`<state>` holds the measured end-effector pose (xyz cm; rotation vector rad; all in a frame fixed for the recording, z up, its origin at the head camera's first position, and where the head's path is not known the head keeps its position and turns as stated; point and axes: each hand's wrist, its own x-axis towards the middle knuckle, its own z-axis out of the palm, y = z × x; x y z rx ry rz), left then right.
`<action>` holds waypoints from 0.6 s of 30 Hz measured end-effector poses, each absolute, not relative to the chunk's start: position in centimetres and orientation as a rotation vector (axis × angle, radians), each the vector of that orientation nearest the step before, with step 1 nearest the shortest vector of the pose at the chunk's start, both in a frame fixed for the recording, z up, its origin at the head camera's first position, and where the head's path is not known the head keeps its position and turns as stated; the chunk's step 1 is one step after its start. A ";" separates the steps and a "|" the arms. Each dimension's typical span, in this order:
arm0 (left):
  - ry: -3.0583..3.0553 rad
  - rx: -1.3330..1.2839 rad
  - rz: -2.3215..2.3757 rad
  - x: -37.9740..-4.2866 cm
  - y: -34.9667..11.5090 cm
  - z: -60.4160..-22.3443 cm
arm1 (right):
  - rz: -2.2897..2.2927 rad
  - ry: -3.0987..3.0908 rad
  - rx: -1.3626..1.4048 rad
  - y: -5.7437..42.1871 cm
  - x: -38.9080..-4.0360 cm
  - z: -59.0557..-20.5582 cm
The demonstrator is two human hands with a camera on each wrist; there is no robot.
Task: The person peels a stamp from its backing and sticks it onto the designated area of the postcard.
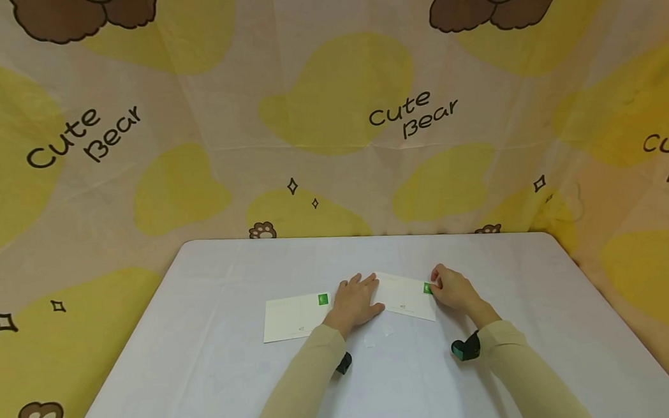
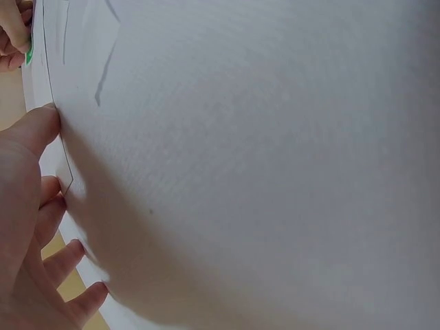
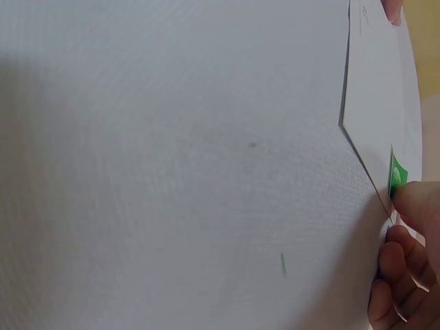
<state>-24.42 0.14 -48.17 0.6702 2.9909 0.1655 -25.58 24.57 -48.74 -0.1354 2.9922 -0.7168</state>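
Note:
A white envelope (image 1: 403,297) with small print near its lower edge lies tilted on the table. At its upper right corner is a green stamp (image 1: 427,288). My right hand (image 1: 454,289) pinches the stamp at that corner; in the right wrist view the thumb covers part of the stamp (image 3: 397,172), and the other fingers curl at the envelope's edge. My left hand (image 1: 354,302) rests with spread fingers at the envelope's left end, its thumb at the lower edge. Left of this hand lies a second white envelope (image 1: 292,317), also with a green stamp (image 1: 323,299) in its upper right corner.
Small translucent scraps (image 1: 369,342) lie on the white table (image 1: 403,390) below the tilted envelope. A short green mark (image 3: 282,265) shows on the tabletop in the right wrist view. Behind the table hangs a yellow and beige printed cloth (image 1: 327,94).

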 end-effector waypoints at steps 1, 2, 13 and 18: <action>2.990 0.671 0.164 -24.4 0.1 -48.2 | -0.716 2.996 -0.148 24.6 -25.6 -48.7; 2.990 0.671 0.163 -24.4 0.1 -48.1 | -0.719 2.996 -0.153 24.6 -25.6 -48.7; 2.997 0.670 0.143 -24.4 0.2 -48.0 | -0.870 3.024 -0.292 25.6 -24.7 -48.5; 2.997 0.672 0.146 -24.5 0.1 -48.1 | -0.888 3.084 -0.346 25.7 -23.9 -48.7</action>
